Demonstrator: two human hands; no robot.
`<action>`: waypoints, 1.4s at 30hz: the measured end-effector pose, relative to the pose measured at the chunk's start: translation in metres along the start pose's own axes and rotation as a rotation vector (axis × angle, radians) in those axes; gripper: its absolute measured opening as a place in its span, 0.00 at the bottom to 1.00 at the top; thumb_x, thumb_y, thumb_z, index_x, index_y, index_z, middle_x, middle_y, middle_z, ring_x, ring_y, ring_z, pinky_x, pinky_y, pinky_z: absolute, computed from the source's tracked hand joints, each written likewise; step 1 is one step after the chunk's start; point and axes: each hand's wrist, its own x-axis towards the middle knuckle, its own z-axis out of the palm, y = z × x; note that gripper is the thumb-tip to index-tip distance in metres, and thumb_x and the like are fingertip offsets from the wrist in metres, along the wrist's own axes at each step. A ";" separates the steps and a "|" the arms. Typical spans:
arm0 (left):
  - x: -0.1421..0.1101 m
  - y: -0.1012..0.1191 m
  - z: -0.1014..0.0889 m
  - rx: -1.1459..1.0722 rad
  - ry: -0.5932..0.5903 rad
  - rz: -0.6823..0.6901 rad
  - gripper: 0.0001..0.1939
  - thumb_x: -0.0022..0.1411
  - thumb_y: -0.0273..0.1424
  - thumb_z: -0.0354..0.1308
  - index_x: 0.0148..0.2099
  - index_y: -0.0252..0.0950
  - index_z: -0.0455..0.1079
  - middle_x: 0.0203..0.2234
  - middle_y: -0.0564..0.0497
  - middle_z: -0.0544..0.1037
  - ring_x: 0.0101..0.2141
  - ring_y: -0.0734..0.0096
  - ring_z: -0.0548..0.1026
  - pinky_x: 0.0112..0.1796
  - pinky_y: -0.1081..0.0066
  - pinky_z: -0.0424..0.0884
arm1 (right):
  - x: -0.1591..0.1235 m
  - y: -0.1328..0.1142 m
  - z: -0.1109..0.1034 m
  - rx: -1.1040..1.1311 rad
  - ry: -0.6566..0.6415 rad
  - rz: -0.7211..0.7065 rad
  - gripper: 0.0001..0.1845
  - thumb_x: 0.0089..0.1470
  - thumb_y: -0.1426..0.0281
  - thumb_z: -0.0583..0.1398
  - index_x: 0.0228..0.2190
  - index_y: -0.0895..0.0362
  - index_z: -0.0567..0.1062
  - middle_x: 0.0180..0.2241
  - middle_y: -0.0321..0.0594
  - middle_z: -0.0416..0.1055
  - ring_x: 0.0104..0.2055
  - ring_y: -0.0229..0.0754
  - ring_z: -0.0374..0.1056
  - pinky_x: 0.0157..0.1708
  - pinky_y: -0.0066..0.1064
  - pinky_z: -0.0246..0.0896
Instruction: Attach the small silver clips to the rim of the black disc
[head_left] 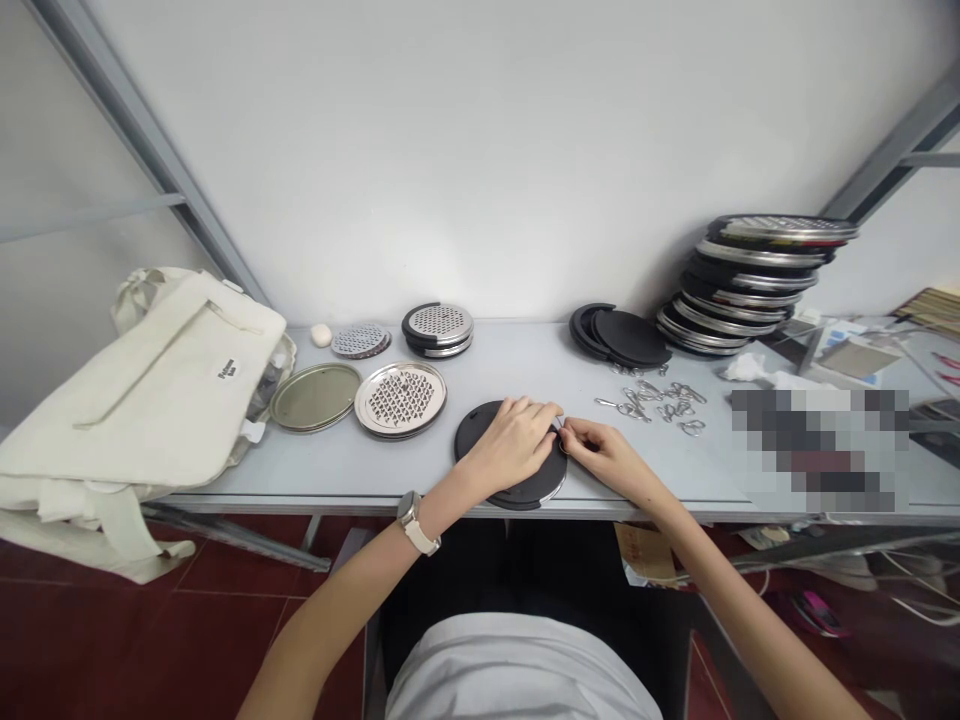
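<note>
A black round disc (471, 430) with a shiny metal rim at its lower right lies near the table's front edge. My left hand (517, 437), with a watch on the wrist, rests over the disc, its fingers bent and pressed together toward the right edge. At that edge my right hand (596, 450) pinches a small, thin metal piece (562, 446), mostly hidden by the fingertips. Several small metal wire loops (679, 408) lie scattered to the right. Left of the disc sits a round metal grater plate (401, 398) with raised teeth, beside a plain olive-gold round plate (316, 396).
Behind are a small stack of grater discs (441, 322), a perforated disc (361, 340), a white egg-shaped object (321, 335) and black round covers (631, 337). A tall leaning stack of discs (750, 290) stands at right. A cream bag (165, 390) takes up the left end.
</note>
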 end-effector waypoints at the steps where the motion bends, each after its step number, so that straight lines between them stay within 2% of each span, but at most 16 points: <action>1: 0.000 0.000 0.000 0.001 -0.003 0.007 0.11 0.68 0.26 0.46 0.52 0.35 0.61 0.43 0.47 0.73 0.47 0.62 0.68 0.50 0.62 0.60 | 0.000 0.000 0.000 -0.001 -0.002 -0.003 0.18 0.60 0.60 0.51 0.21 0.55 0.56 0.21 0.30 0.49 0.24 0.35 0.48 0.24 0.27 0.46; 13: -0.001 -0.001 0.001 -0.004 0.002 0.003 0.12 0.68 0.27 0.46 0.52 0.34 0.60 0.40 0.47 0.73 0.45 0.62 0.69 0.50 0.63 0.59 | 0.000 0.002 0.000 0.001 -0.028 -0.005 0.18 0.61 0.60 0.50 0.22 0.55 0.56 0.21 0.30 0.50 0.25 0.35 0.48 0.25 0.28 0.45; 24: -0.001 0.001 -0.003 -0.006 0.024 0.049 0.12 0.66 0.22 0.46 0.51 0.33 0.61 0.41 0.47 0.73 0.44 0.63 0.68 0.49 0.64 0.59 | 0.000 0.002 0.000 0.027 -0.035 -0.011 0.18 0.62 0.59 0.50 0.23 0.55 0.58 0.21 0.30 0.50 0.25 0.36 0.48 0.25 0.28 0.45; 32: 0.000 0.002 -0.006 0.016 -0.022 0.048 0.13 0.66 0.21 0.44 0.51 0.34 0.61 0.40 0.47 0.73 0.44 0.63 0.68 0.47 0.64 0.59 | 0.000 0.003 0.000 0.082 -0.030 -0.004 0.19 0.62 0.58 0.50 0.23 0.56 0.60 0.23 0.32 0.51 0.26 0.36 0.49 0.27 0.28 0.47; 37: 0.000 0.000 -0.004 0.011 -0.013 0.036 0.15 0.64 0.18 0.42 0.50 0.34 0.60 0.40 0.47 0.73 0.44 0.63 0.69 0.48 0.64 0.60 | 0.000 0.002 -0.001 0.124 -0.017 0.012 0.20 0.61 0.57 0.51 0.22 0.55 0.56 0.22 0.31 0.48 0.24 0.35 0.47 0.25 0.28 0.45; 42: -0.001 -0.004 -0.001 -0.024 0.051 0.005 0.18 0.62 0.15 0.41 0.50 0.35 0.60 0.40 0.48 0.73 0.44 0.65 0.69 0.48 0.66 0.62 | -0.001 0.001 -0.002 0.141 0.059 0.056 0.22 0.62 0.56 0.50 0.22 0.54 0.54 0.22 0.30 0.46 0.23 0.34 0.45 0.24 0.28 0.44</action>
